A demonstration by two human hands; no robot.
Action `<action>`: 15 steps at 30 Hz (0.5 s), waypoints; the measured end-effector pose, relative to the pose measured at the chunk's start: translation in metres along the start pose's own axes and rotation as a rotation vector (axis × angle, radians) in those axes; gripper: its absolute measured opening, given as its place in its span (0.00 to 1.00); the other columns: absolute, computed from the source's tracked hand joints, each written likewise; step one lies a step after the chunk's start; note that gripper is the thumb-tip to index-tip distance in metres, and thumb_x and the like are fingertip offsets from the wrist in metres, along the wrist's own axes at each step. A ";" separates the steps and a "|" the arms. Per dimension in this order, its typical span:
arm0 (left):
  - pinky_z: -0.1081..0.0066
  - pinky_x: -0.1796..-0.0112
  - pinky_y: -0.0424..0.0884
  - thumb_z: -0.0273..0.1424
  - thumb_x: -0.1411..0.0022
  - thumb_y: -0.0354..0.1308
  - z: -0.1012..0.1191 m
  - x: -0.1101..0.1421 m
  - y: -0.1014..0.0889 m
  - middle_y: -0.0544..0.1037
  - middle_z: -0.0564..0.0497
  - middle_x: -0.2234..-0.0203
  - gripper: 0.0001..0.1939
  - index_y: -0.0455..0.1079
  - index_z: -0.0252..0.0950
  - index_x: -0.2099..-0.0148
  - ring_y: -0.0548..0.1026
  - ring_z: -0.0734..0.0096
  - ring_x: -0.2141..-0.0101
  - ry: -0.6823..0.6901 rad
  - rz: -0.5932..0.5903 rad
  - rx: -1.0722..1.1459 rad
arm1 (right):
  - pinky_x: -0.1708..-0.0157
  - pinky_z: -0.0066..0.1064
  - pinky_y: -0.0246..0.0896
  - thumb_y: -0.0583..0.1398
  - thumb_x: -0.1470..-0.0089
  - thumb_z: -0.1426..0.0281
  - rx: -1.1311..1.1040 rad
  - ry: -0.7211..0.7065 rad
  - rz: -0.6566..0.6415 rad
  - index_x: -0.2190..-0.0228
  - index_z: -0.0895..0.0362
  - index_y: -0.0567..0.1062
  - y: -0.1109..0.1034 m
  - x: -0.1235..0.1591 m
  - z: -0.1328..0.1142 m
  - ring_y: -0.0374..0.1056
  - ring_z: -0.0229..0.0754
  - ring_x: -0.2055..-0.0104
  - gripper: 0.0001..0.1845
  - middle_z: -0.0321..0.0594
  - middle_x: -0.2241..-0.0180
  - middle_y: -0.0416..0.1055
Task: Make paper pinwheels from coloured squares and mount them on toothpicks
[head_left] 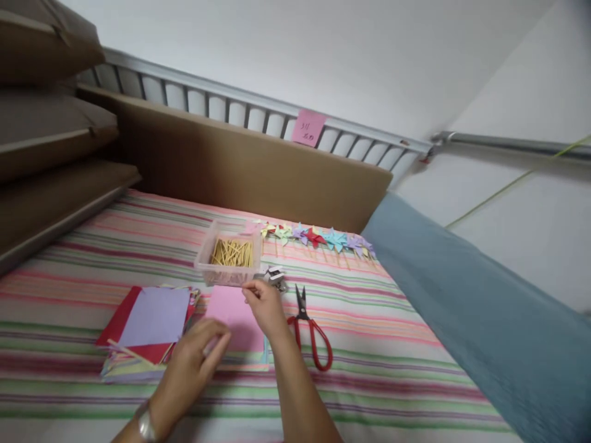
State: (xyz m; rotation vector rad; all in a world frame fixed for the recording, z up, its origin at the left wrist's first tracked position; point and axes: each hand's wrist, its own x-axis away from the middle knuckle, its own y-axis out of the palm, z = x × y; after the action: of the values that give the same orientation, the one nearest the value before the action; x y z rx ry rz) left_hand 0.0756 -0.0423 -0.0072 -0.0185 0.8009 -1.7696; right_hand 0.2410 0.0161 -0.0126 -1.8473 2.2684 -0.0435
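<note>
My left hand [191, 354], with a watch or bracelet at the wrist, hovers beside the left edge of a pink paper sheet [237, 323]. Its fingers curve loosely, the thumb stands apart, and nothing shows in it. My right hand [265, 306] pinches thumb and fingers together over the sheet's far edge; whatever they hold is too small to make out. Just beyond is a clear plastic box [231, 275] of thin wooden sticks [232, 253]. Red-handled scissors [302, 317] lie right of my right hand. A small metallic item [276, 277] rests by the box.
Left of my hands sits a stack of coloured paper [157, 315], lilac and red on top. Several paper pinwheels [315, 237] on sticks lie in a row at the back right. Behind stands a cardboard panel [240, 163]; boxes [55, 141] rise at left, blue fabric [462, 295] at right.
</note>
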 end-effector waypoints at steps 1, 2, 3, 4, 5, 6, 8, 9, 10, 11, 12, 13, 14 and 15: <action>0.70 0.61 0.66 0.32 0.38 0.51 0.005 -0.015 -0.005 0.74 0.50 0.70 0.07 0.68 0.38 0.66 0.71 0.68 0.65 -0.004 0.025 0.005 | 0.74 0.26 0.62 0.59 0.55 0.72 0.013 -0.005 0.001 0.73 0.58 0.76 0.003 0.000 0.004 0.66 0.36 0.76 0.06 0.33 0.79 0.70; 0.70 0.61 0.66 0.32 0.38 0.50 0.010 -0.029 -0.009 0.74 0.50 0.69 0.08 0.68 0.38 0.67 0.71 0.68 0.65 -0.022 0.054 0.025 | 0.74 0.27 0.62 0.58 0.54 0.71 0.024 -0.008 0.001 0.72 0.58 0.76 0.006 0.000 0.008 0.66 0.36 0.76 0.06 0.34 0.79 0.70; 0.70 0.61 0.66 0.32 0.37 0.49 0.015 -0.040 -0.013 0.75 0.50 0.68 0.08 0.68 0.38 0.66 0.71 0.69 0.64 -0.046 0.075 0.054 | 0.74 0.27 0.62 0.57 0.52 0.70 0.035 -0.012 -0.002 0.72 0.58 0.76 0.009 0.000 0.012 0.67 0.37 0.76 0.07 0.35 0.78 0.71; 0.71 0.62 0.66 0.32 0.37 0.49 0.017 -0.049 -0.016 0.75 0.51 0.68 0.08 0.69 0.38 0.65 0.71 0.69 0.65 -0.053 0.088 0.079 | 0.73 0.27 0.63 0.57 0.51 0.70 0.046 -0.018 -0.010 0.71 0.58 0.76 0.013 0.000 0.014 0.67 0.38 0.75 0.08 0.36 0.77 0.71; 0.70 0.62 0.66 0.32 0.37 0.49 0.017 -0.055 -0.021 0.75 0.51 0.69 0.09 0.69 0.38 0.65 0.71 0.70 0.65 -0.063 0.073 0.091 | 0.72 0.28 0.63 0.57 0.50 0.69 0.058 -0.025 -0.025 0.71 0.58 0.76 0.017 0.001 0.016 0.68 0.39 0.73 0.08 0.37 0.76 0.72; 0.70 0.63 0.66 0.32 0.37 0.49 0.015 -0.059 -0.027 0.75 0.51 0.69 0.09 0.69 0.38 0.66 0.72 0.69 0.65 -0.074 0.055 0.093 | 0.71 0.28 0.64 0.57 0.50 0.69 0.071 -0.033 -0.042 0.70 0.57 0.76 0.021 0.001 0.017 0.68 0.40 0.71 0.08 0.38 0.74 0.73; 0.70 0.63 0.66 0.34 0.39 0.51 0.003 -0.060 -0.044 0.75 0.51 0.69 0.08 0.70 0.38 0.65 0.72 0.68 0.65 -0.124 0.049 0.066 | 0.69 0.29 0.64 0.58 0.50 0.69 0.096 -0.045 -0.066 0.69 0.56 0.76 0.027 0.002 0.018 0.69 0.41 0.68 0.08 0.38 0.72 0.73; 0.69 0.62 0.67 0.35 0.39 0.52 -0.005 -0.059 -0.056 0.75 0.51 0.68 0.09 0.70 0.38 0.63 0.72 0.68 0.64 -0.171 0.069 0.040 | 0.68 0.30 0.64 0.58 0.50 0.69 0.108 -0.046 -0.069 0.69 0.56 0.76 0.029 0.002 0.018 0.68 0.41 0.68 0.07 0.38 0.71 0.73; 0.68 0.60 0.66 0.37 0.41 0.53 -0.016 -0.056 -0.068 0.76 0.50 0.67 0.10 0.71 0.38 0.62 0.72 0.66 0.63 -0.221 0.096 -0.004 | 0.69 0.30 0.64 0.57 0.49 0.69 0.118 -0.045 -0.068 0.69 0.56 0.76 0.031 0.002 0.018 0.68 0.41 0.69 0.08 0.39 0.71 0.73; 0.67 0.59 0.66 0.38 0.42 0.54 -0.027 -0.054 -0.081 0.76 0.49 0.66 0.11 0.70 0.37 0.61 0.72 0.65 0.62 -0.282 0.139 -0.055 | 0.69 0.30 0.65 0.57 0.49 0.69 0.127 -0.044 -0.067 0.69 0.56 0.76 0.031 0.003 0.018 0.68 0.41 0.69 0.07 0.39 0.72 0.73; 0.66 0.58 0.65 0.38 0.42 0.53 -0.038 -0.051 -0.094 0.76 0.47 0.65 0.12 0.70 0.36 0.60 0.72 0.64 0.61 -0.346 0.202 -0.131 | 0.69 0.30 0.65 0.57 0.49 0.69 0.134 -0.042 -0.065 0.69 0.56 0.76 0.032 0.003 0.019 0.68 0.41 0.70 0.07 0.39 0.72 0.72; 0.65 0.58 0.65 0.38 0.42 0.52 -0.048 -0.049 -0.105 0.76 0.45 0.63 0.14 0.69 0.34 0.58 0.72 0.62 0.60 -0.408 0.220 -0.214 | 0.69 0.31 0.65 0.57 0.49 0.69 0.140 -0.042 -0.066 0.70 0.56 0.76 0.032 0.004 0.020 0.68 0.41 0.70 0.07 0.39 0.72 0.72; 0.64 0.60 0.66 0.38 0.42 0.53 -0.057 -0.046 -0.114 0.75 0.43 0.62 0.16 0.68 0.33 0.56 0.72 0.60 0.60 -0.469 0.200 -0.298 | 0.69 0.31 0.65 0.57 0.49 0.70 0.145 -0.043 -0.069 0.70 0.56 0.76 0.032 0.005 0.020 0.68 0.41 0.70 0.07 0.39 0.72 0.72; 0.64 0.61 0.66 0.38 0.43 0.53 -0.065 -0.044 -0.121 0.75 0.41 0.62 0.18 0.67 0.31 0.55 0.72 0.58 0.61 -0.526 0.189 -0.361 | 0.69 0.31 0.66 0.57 0.50 0.70 0.148 -0.045 -0.072 0.70 0.56 0.76 0.032 0.006 0.022 0.68 0.41 0.70 0.07 0.39 0.72 0.72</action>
State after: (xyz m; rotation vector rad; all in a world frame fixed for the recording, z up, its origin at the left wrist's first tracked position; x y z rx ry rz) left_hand -0.0365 0.0441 0.0222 -0.6042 0.6935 -1.3329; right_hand 0.2129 0.0198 -0.0395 -1.8341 2.1068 -0.1741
